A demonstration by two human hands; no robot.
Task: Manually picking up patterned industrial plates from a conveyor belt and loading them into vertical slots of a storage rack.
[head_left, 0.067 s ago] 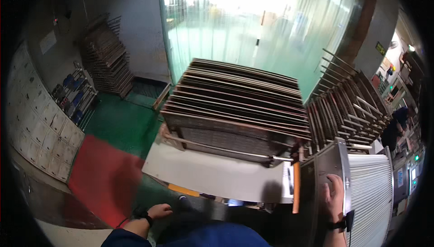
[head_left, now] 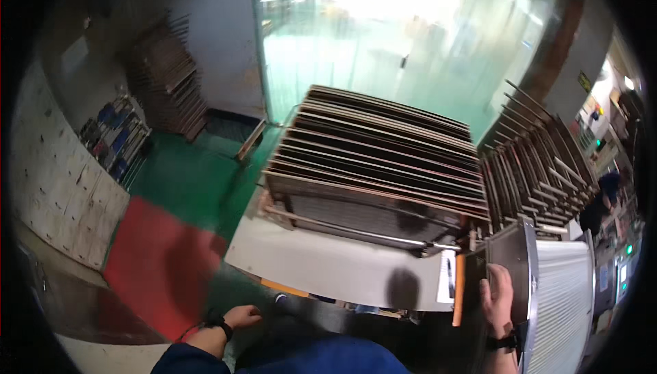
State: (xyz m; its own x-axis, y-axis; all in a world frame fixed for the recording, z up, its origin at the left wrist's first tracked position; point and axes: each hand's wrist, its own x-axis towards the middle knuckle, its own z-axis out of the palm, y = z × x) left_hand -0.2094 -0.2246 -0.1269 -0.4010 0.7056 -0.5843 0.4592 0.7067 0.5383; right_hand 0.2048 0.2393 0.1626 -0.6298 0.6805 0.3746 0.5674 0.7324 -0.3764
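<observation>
My right hand point(head_left: 499, 297) is over a dark side panel point(head_left: 512, 251) beside the metal rail of a conveyor with white rollers point(head_left: 560, 292). Its thumb stands apart from the slightly bent fingers, and nothing shows in it; contact with the panel is hard to judge. At the lower left, my left hand point(head_left: 242, 316) hangs beside my body with loosely bent fingers and no object visible in it. Ahead, a row of dark, flat racks with pale edges point(head_left: 383, 148) stands upright on a white-topped table point(head_left: 342, 259).
More racks with protruding rods point(head_left: 537, 169) stand right of the table. A strip curtain point(head_left: 410, 39) hangs behind. Stacked racks point(head_left: 168, 83), lockers point(head_left: 58, 182) and a red floor area point(head_left: 161, 264) lie left. Another person point(head_left: 602, 196) is at far right.
The view has turned slightly left, so the racks and table appear further right. My right hand has drawn left, away from the conveyor rail. The left hand is nearly unchanged.
</observation>
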